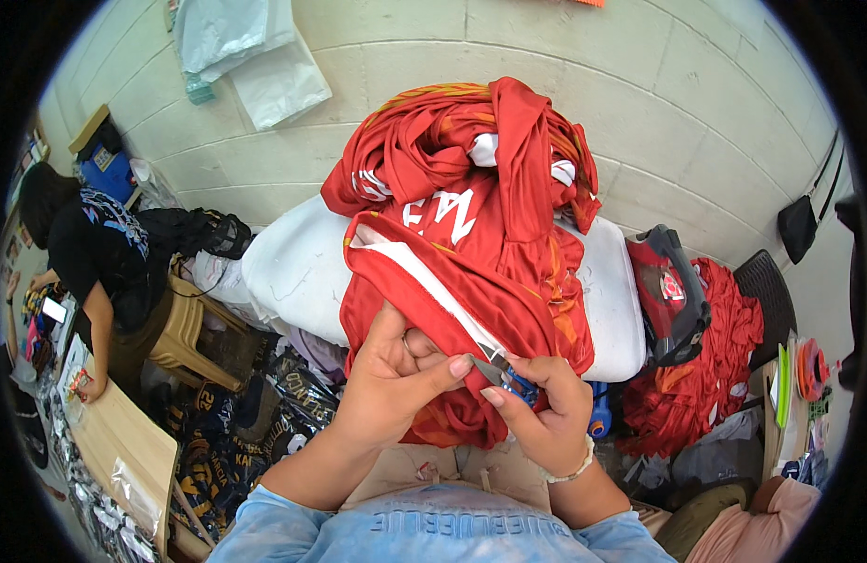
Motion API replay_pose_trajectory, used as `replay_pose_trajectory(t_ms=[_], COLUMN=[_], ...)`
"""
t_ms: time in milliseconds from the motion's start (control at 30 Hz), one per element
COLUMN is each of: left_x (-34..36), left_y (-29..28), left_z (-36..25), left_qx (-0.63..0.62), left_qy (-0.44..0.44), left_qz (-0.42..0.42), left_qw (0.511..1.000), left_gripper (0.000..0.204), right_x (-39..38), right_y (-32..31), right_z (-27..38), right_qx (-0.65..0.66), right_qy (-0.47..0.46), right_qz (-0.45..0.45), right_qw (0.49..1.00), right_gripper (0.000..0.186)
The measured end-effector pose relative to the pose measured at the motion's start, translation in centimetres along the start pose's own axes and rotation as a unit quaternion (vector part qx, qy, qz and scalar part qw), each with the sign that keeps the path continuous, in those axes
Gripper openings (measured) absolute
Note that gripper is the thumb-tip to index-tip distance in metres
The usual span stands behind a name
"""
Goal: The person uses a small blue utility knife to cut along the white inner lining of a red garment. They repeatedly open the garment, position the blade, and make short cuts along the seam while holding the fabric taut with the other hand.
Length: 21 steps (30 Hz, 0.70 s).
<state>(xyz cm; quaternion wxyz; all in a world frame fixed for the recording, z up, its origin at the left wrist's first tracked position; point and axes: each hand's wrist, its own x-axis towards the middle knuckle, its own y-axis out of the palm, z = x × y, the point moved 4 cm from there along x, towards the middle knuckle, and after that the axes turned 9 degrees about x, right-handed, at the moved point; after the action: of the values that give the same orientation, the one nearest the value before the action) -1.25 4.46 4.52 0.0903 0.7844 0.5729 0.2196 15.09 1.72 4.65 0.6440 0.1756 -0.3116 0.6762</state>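
A red jersey point(424, 310) with a white inner edge lies across my lap side of the white padded board. My left hand point(396, 380) pinches its hem between thumb and fingers, a ring showing on one finger. My right hand point(557, 413), a beaded bracelet at its wrist, grips small thread snips point(519, 384) with blue handles. The metal blades point up and left, touching or very near the fabric edge by my left thumb; whether they are cutting I cannot tell. Behind, a heap of red jerseys point(461, 159) with white lettering and yellow-orange trim is piled up.
The white padded board point(288, 267) stands against a block wall point(640, 113). An iron-like grey and red appliance point(672, 296) sits at its right, above more red garments point(677, 403). At left, a person in black point(110, 244) works beside a plastic chair point(194, 333); dark garments lie below.
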Motion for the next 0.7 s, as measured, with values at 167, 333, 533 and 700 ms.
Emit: replay_pose_trajectory(t_ms=[167, 333, 533, 700], left_x=[-0.1, -0.2, -0.1, -0.2], left_y=[0.0, 0.1, 0.3, -0.4], left_z=[-0.2, -0.3, 0.1, -0.4], left_qx=[0.007, 0.000, -0.007, -0.015], left_qy=[0.004, 0.001, 0.001, -0.010], left_qz=[-0.006, -0.003, -0.003, -0.041], left_qw=[1.000, 1.000, 1.000, 0.999], left_gripper=[0.058, 0.060, 0.071, 0.079], right_x=[0.1, 0.3, -0.7, -0.8], right_y=[0.0, 0.2, 0.9, 0.6], right_z=[0.1, 0.1, -1.3, -1.6], right_qx=[0.002, -0.027, 0.169, 0.103], right_qy=[0.015, 0.018, 0.167, 0.144], right_qz=[-0.001, -0.007, -0.015, 0.024], right_qw=[1.000, 0.999, 0.971, 0.984], right_gripper=[0.028, 0.024, 0.022, 0.022])
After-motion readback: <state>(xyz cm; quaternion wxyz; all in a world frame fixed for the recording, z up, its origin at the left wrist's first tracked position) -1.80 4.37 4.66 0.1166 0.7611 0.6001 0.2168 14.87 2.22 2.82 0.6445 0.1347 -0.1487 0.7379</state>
